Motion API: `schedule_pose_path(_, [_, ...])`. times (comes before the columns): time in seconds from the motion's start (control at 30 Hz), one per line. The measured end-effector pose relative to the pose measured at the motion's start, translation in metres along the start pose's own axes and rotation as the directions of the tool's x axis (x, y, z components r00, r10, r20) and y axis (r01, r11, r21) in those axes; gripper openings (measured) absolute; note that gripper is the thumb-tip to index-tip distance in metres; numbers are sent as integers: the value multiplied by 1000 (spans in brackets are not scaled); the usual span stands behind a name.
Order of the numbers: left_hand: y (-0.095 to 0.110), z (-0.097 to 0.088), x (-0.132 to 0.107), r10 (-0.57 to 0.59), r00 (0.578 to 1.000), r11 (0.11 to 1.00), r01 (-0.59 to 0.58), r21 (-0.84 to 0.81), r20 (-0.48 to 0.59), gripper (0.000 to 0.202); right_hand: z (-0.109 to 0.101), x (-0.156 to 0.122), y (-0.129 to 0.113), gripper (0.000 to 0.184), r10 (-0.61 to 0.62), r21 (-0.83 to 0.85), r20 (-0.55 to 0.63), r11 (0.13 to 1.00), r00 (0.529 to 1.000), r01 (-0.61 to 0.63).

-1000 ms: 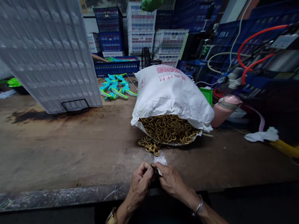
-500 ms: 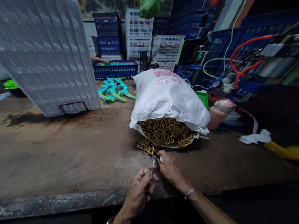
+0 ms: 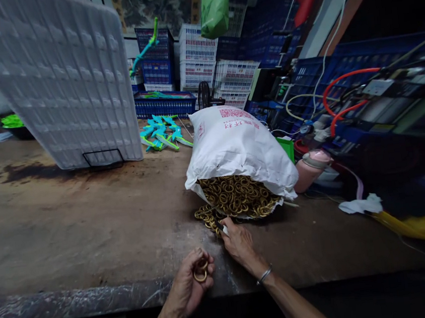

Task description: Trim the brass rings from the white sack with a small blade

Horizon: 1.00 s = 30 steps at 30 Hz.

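Note:
My left hand [image 3: 191, 285], over the table's front edge, is closed around a few brass-coloured rings [image 3: 201, 276]. Fingers of my right hand [image 3: 240, 244] grip a small tool with a dark tip and a white part [image 3: 223, 228]; its exact kind is unclear. That tip touches or hovers just over a small heap of rings [image 3: 205, 215] on the tabletop. Behind the heap lies a white woven sack [image 3: 233, 141] with red print, its mouth facing me and full of the same rings [image 3: 239, 194].
A ribbed translucent panel [image 3: 87, 86] leans on a black wire stand [image 3: 102, 159] at left. Blue-and-green plastic pieces [image 3: 160, 133] lie beyond the sack. A pink bottle [image 3: 312, 166] and a machine with orange hoses [image 3: 329, 96] stand right. Stacked crates [image 3: 196, 54] fill the back.
My left hand has turned and moved slightly left, showing rings in its grip. My right hand's tool tip is now among the loose rings. A blue-and-green piece appears raised beside the panel.

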<state>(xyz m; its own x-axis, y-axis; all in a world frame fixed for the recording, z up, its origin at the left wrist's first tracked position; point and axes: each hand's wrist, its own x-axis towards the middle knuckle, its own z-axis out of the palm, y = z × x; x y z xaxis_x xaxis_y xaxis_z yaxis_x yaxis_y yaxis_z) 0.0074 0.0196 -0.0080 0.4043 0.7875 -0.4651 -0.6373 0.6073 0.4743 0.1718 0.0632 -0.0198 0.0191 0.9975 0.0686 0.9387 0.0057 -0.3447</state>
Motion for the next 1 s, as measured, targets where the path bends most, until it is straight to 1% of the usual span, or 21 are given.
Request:
schedule_pose_path(0.07, [0, 0, 1, 17, 1000, 1000, -17, -6, -8, 22, 0, -4, 2, 25, -3, 30, -7, 1000, 1000, 3])
schedule_pose_path(0.13, [1, 2, 1, 25, 1000, 1000, -25, 8, -15, 23, 1, -7, 5, 27, -2, 81, -38, 997, 999, 6])
schedule_pose_path(0.2, [2, 4, 1, 34, 999, 999, -34, 27, -11, 24, 3, -10, 10, 26, 4, 155, -87, 988, 996, 9])
schedule_pose_path(0.3, [4, 7, 3, 56, 998, 995, -57, 76, 9, 24, 5, -10, 14, 25, 55, 311, -147, 951, 988, -7])
schedule_pose_path(0.4, [3, 9, 9, 118, 993, 981, -118, 157, 10, 27, 3, -8, 13, 28, 121, 521, -160, 853, 980, -20])
schedule_pose_path(0.47, [1, 9, 15, 174, 985, 958, -167, 231, -7, 31, 1, -7, 10, 28, 164, 652, -140, 758, 976, -34])
schedule_pose_path(0.53, [-2, 10, 20, 235, 972, 921, -213, 325, -28, 36, 0, -6, 6, 29, 206, 747, -101, 662, 973, -62])
schedule_pose_path(0.63, [-5, 13, 27, 323, 946, 845, -274, 459, -32, 43, 1, -9, 0, 30, 232, 830, -12, 544, 973, -120])
schedule_pose_path(0.73, [-4, 17, 29, 347, 938, 807, -289, 515, -18, 43, 3, -15, -7, 30, 192, 867, 81, 470, 978, -164])
schedule_pose_path(0.8, [-3, 19, 29, 347, 938, 801, -288, 525, -15, 37, 2, -19, -11, 28, 159, 873, 113, 455, 981, -174])
schedule_pose_path(0.87, [-1, 18, 29, 381, 925, 780, -320, 537, -3, 29, 0, -21, -13, 26, 123, 861, 121, 481, 985, -166])
schedule_pose_path(0.93, [-1, 15, 30, 466, 884, 719, -401, 567, 35, 23, -4, -22, -15, 24, 87, 828, 110, 543, 990, -139])
schedule_pose_path(1.0, [-2, 11, 30, 556, 824, 611, -490, 622, 103, 17, -7, -21, -16, 25, 56, 788, 94, 606, 994, -109])
